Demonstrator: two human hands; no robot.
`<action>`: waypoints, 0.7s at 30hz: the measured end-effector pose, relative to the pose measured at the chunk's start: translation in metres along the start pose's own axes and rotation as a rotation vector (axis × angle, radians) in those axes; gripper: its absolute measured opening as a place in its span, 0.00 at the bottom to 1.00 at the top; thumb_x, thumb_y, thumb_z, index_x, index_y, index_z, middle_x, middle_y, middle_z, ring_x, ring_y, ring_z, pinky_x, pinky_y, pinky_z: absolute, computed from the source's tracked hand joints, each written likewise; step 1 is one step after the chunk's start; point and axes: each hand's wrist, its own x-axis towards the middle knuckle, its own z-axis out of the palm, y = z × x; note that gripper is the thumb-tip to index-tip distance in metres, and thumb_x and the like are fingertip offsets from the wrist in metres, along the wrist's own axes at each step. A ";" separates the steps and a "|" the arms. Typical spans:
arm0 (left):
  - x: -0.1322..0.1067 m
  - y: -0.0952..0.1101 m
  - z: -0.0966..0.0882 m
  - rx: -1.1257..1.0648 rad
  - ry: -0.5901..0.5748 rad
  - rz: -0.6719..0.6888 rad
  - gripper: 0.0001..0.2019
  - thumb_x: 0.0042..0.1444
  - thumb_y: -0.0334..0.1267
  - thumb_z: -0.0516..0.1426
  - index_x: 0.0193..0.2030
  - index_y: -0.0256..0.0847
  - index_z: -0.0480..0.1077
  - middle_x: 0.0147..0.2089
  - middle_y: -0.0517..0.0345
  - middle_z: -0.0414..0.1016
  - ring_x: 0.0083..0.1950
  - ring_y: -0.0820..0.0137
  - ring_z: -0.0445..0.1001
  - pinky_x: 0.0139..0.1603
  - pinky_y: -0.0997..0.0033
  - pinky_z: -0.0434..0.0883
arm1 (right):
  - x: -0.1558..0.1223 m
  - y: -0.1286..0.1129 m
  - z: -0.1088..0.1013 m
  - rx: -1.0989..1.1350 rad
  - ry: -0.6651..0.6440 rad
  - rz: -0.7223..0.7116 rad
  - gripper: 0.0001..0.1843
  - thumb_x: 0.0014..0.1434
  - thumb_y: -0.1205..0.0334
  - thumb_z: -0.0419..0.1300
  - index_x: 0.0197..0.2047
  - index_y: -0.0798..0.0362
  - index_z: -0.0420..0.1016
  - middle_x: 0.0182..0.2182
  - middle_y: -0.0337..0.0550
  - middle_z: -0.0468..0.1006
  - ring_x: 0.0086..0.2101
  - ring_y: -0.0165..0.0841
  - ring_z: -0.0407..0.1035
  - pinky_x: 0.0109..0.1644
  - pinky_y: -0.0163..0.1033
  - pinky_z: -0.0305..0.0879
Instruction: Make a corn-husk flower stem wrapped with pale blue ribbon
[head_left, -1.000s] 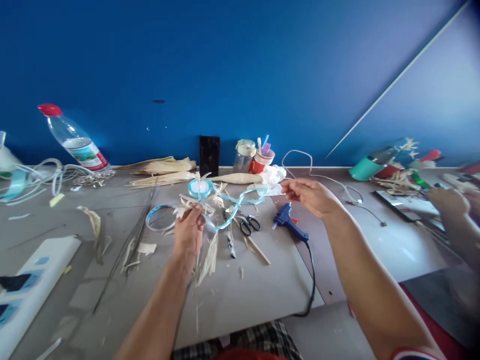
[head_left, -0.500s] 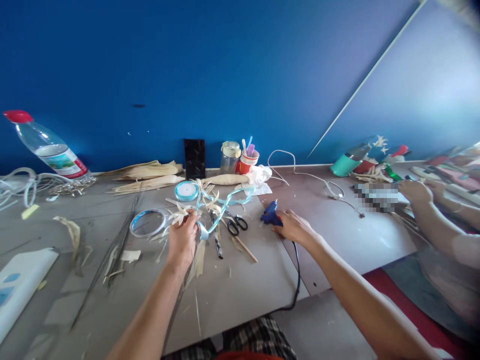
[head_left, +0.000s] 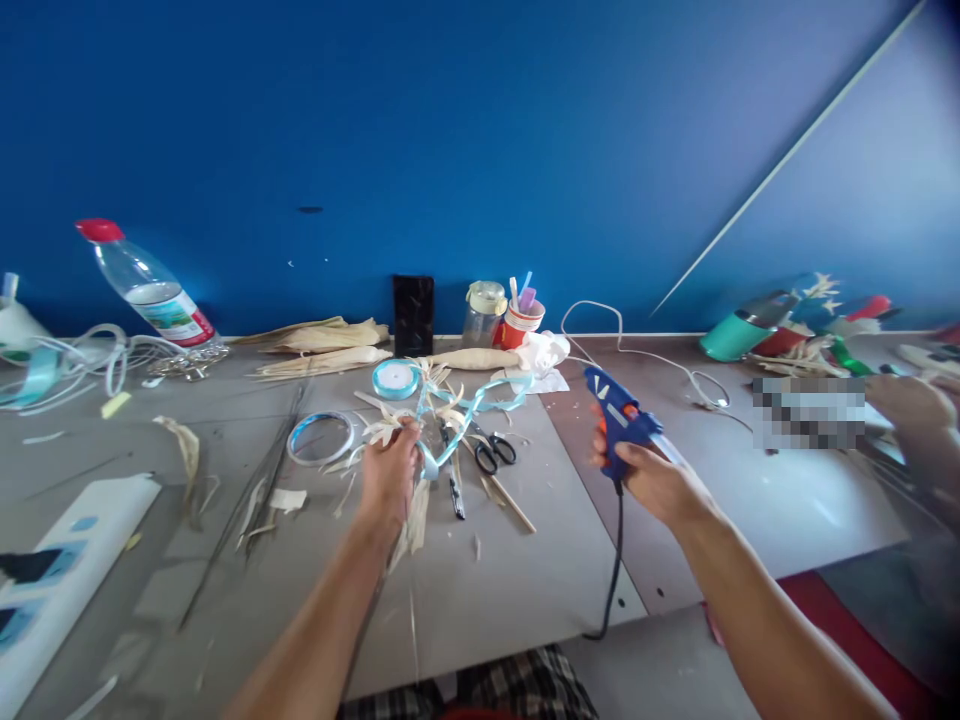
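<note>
Right hand (head_left: 654, 480) grips a blue glue gun (head_left: 627, 428) slanting forward and leftward; well to its left, the left hand (head_left: 390, 470) pinches a pale flower-like piece (head_left: 381, 428), light-blue ribbon (head_left: 470, 412) just right of its fingers.

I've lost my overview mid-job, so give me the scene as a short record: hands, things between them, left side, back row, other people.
left hand: holding pale flower
right hand: gripping glue gun, raised off the table
between hands: scissors, blue ribbon
left side: tape roll, power strip
back row: bottle, black slab, jar, red cup
other people: another person's hand, far right, blurred
</note>
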 end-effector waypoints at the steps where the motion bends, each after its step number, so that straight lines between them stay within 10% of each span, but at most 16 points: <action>1: 0.000 0.000 0.000 -0.004 -0.003 0.000 0.12 0.37 0.35 0.65 0.27 0.37 0.67 0.19 0.68 0.60 0.17 0.83 0.53 0.18 0.79 0.50 | -0.003 -0.006 0.012 0.057 -0.069 -0.002 0.26 0.47 0.52 0.63 0.50 0.48 0.69 0.31 0.43 0.72 0.27 0.32 0.65 0.33 0.41 0.63; 10: 0.003 0.001 -0.004 -0.028 -0.044 0.047 0.11 0.41 0.36 0.65 0.27 0.37 0.66 0.20 0.68 0.56 0.18 0.83 0.51 0.19 0.79 0.52 | 0.001 0.003 0.115 -0.035 -0.437 -0.082 0.18 0.52 0.54 0.61 0.46 0.50 0.69 0.30 0.41 0.69 0.25 0.28 0.59 0.26 0.35 0.55; 21: -0.002 0.004 -0.005 0.086 -0.030 0.062 0.11 0.45 0.40 0.63 0.33 0.38 0.67 0.21 0.68 0.55 0.20 0.82 0.54 0.23 0.80 0.55 | 0.006 0.021 0.120 -0.286 -0.414 -0.326 0.16 0.56 0.57 0.58 0.48 0.50 0.66 0.40 0.47 0.70 0.36 0.35 0.65 0.40 0.41 0.63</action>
